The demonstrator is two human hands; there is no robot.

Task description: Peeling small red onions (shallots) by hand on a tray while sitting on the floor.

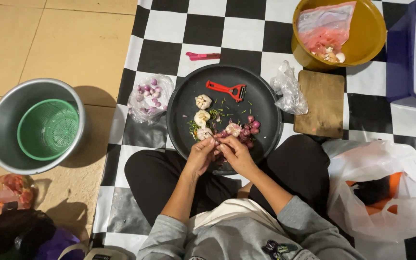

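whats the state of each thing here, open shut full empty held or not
left hand: pinching a small shallot together with the right hand
right hand: fingertips on the same shallot
red peeler: lying unheld on the black tray
green strainer: empty, inside the metal basin
shallot bag: open
cutting board: bare
yellow bucket: holds a plastic bag

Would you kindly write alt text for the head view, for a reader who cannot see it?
A seated person's left hand and right hand meet over a black tray holding garlic, shallots and a red peeler. A green basket sits in a metal basin to the left.
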